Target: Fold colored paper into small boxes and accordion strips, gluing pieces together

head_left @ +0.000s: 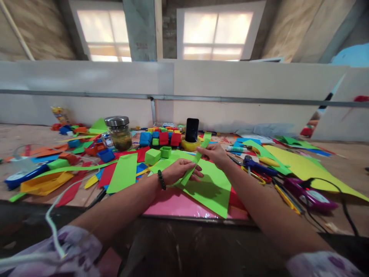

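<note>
Between my two hands a narrow green paper strip (188, 173) is held at a slant. My left hand (180, 171), with a dark bead bracelet at the wrist, grips the strip's lower part between thumb and fingers. Its upper part is pinched by my right hand (213, 153). Beneath them lies a large green paper sheet (215, 192) on a pink sheet (173, 204). Left of my hands sit small green paper boxes (152, 156). Farther left is a green paper piece (123, 173).
Behind stand a lidded glass jar (121, 134), red paper cubes (163, 138) and a phone (191, 130) propped on yellow tape (190, 145). At right lie a blue glue gun (261, 165), a purple device (311, 196) with a cable and yellow paper (305, 165). A white cable (65, 196) crosses the left side.
</note>
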Action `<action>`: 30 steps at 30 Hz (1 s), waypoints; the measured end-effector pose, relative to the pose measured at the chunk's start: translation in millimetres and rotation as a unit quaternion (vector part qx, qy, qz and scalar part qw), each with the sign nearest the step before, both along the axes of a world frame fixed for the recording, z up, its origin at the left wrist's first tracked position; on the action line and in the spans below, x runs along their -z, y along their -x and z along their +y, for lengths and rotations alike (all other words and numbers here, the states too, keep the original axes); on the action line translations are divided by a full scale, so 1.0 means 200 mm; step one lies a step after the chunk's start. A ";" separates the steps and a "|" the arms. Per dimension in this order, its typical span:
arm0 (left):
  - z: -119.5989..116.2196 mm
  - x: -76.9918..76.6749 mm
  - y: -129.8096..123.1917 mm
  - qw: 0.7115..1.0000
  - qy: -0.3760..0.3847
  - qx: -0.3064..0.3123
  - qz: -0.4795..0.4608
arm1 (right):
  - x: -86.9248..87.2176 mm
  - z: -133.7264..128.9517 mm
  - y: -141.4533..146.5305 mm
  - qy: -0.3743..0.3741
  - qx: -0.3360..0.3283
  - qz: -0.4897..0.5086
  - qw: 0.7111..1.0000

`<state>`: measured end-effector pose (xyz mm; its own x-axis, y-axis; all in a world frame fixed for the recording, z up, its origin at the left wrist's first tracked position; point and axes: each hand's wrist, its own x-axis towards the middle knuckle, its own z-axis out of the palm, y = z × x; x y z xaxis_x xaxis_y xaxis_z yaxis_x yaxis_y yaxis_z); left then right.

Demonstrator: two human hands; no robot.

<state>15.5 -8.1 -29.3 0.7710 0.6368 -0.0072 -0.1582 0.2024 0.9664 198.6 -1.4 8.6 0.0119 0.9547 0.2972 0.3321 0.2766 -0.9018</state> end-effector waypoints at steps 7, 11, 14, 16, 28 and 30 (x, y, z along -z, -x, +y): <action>-0.02 -0.02 0.03 0.998 0.000 0.049 0.028 | -0.03 0.04 -0.10 -0.036 0.064 0.055 0.996; 0.01 -0.02 0.03 0.999 -0.029 -0.027 0.009 | -0.03 0.05 -0.09 -0.061 0.078 0.103 0.990; 0.06 -0.04 0.04 0.978 -0.021 -0.201 -0.047 | -0.05 0.04 -0.11 -0.049 0.033 0.123 0.991; 0.11 -0.07 0.07 0.952 0.008 -0.293 -0.093 | -0.06 0.01 -0.12 -0.021 -0.024 0.113 0.993; 0.13 -0.09 0.11 0.969 -0.012 -0.239 -0.060 | 0.06 -0.09 0.13 0.114 -0.242 -0.059 0.962; 0.11 -0.07 0.09 0.983 -0.045 -0.178 -0.013 | 0.07 -0.08 0.16 0.095 -0.203 -0.051 0.973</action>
<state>-3.0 13.5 -15.1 0.4978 0.8638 0.0783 -0.2277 0.0430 0.9728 167.6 -17.4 -6.2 -0.3974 0.9128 0.0940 0.3217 0.2346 -0.9173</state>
